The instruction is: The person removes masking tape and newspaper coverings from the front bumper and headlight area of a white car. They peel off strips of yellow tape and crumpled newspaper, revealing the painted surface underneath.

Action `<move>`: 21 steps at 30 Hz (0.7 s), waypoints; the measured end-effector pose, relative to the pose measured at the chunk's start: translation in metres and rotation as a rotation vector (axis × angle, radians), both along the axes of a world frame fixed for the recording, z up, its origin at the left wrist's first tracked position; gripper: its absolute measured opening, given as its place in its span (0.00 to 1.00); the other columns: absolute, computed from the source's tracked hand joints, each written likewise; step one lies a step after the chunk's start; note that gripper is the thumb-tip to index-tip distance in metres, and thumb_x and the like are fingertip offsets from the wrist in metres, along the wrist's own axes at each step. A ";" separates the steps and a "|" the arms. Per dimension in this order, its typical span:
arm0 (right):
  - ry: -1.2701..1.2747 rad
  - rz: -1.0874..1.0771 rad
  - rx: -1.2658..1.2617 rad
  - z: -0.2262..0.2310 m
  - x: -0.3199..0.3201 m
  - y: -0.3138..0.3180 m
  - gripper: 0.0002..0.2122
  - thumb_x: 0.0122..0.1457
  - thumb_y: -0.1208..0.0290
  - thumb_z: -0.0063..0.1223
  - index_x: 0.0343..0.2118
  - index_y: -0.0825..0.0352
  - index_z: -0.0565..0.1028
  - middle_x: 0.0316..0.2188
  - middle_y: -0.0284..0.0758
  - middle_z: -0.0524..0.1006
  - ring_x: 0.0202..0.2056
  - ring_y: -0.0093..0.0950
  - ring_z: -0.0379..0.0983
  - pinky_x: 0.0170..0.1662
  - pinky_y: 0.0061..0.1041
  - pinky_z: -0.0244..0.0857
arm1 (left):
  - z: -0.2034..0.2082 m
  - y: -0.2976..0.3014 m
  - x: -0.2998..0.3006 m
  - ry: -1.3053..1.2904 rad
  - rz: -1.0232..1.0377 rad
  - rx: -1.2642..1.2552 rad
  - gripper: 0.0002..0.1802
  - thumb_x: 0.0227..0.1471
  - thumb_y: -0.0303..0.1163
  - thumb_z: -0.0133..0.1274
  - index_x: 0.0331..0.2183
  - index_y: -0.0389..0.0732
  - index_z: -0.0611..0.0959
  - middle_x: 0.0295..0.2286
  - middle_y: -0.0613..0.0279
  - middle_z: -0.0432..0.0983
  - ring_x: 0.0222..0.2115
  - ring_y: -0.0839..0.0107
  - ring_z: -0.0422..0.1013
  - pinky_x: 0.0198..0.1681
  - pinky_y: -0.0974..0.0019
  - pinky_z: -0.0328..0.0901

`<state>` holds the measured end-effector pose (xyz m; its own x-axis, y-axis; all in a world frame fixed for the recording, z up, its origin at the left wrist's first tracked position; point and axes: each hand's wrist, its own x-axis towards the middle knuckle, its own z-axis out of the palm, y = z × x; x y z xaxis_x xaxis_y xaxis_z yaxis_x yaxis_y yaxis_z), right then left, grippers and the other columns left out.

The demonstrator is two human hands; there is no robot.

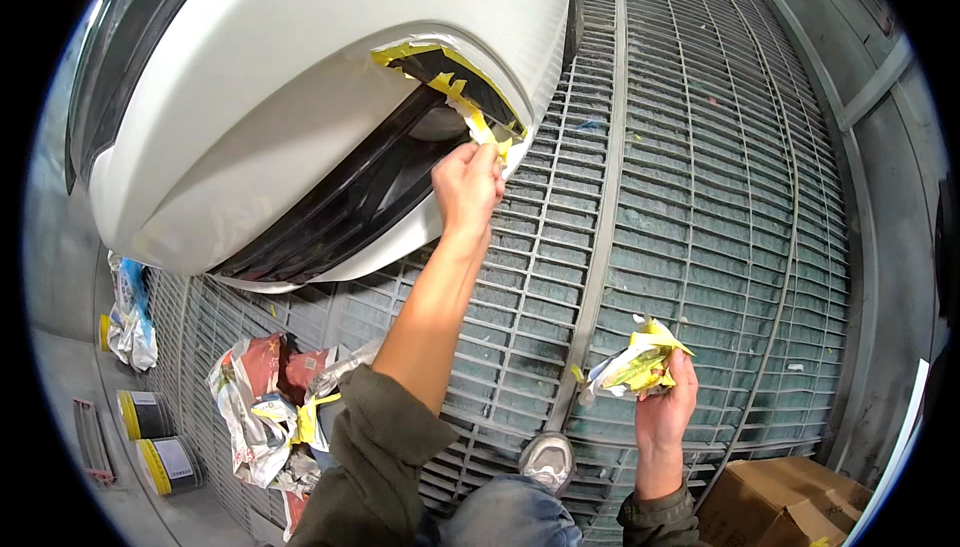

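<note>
The white car bumper (330,117) fills the upper left, with a black slatted grille (330,192) in it. Yellow masking tape (450,90) edges a dark recess at the bumper's corner, part of it hanging loose in a torn strip. My left hand (468,185) pinches the lower end of that strip, close to the recess. In my right hand (670,402), low and away from the car, is a crumpled wad of yellow masking tape and paper (640,362), gripped by the fingers.
Metal grating (700,197) forms the floor. Crumpled masking paper (255,417) lies beside my left arm. Tubs with yellow lids (170,464) stand at the lower left, near a blue and white plastic bundle (130,317). A cardboard box (780,502) sits at lower right.
</note>
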<state>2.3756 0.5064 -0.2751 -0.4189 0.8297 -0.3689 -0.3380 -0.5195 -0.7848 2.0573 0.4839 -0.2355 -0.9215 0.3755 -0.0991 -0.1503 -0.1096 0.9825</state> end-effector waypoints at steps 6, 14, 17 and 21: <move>-0.042 0.044 0.014 0.008 -0.002 -0.004 0.13 0.65 0.63 0.45 0.44 0.68 0.72 0.26 0.27 0.73 0.22 0.15 0.68 0.19 0.14 0.60 | 0.054 -0.055 0.037 -0.144 -0.019 0.235 0.06 0.57 0.29 0.45 0.27 0.40 0.73 0.14 0.74 0.57 0.12 0.82 0.56 0.13 0.77 0.50; -0.055 0.100 0.054 0.023 -0.009 -0.018 0.14 0.64 0.64 0.46 0.45 0.70 0.71 0.28 0.30 0.75 0.23 0.16 0.71 0.18 0.15 0.63 | 0.069 -0.088 0.035 -0.232 -0.109 0.331 0.06 0.56 0.27 0.45 0.27 0.39 0.73 0.12 0.76 0.55 0.09 0.85 0.53 0.11 0.79 0.49; -0.054 0.120 0.088 0.021 -0.005 -0.019 0.14 0.64 0.63 0.46 0.45 0.70 0.71 0.30 0.32 0.76 0.24 0.17 0.72 0.18 0.16 0.64 | 0.070 -0.102 0.039 -0.232 -0.110 0.369 0.07 0.55 0.27 0.44 0.25 0.39 0.72 0.12 0.76 0.55 0.09 0.85 0.52 0.11 0.79 0.49; -0.046 0.144 0.116 0.019 0.002 -0.020 0.14 0.64 0.64 0.46 0.45 0.70 0.71 0.32 0.33 0.77 0.25 0.18 0.73 0.19 0.16 0.65 | 0.076 -0.129 0.058 -0.207 -0.109 0.268 0.07 0.54 0.26 0.44 0.24 0.39 0.70 0.12 0.76 0.54 0.09 0.86 0.51 0.11 0.80 0.49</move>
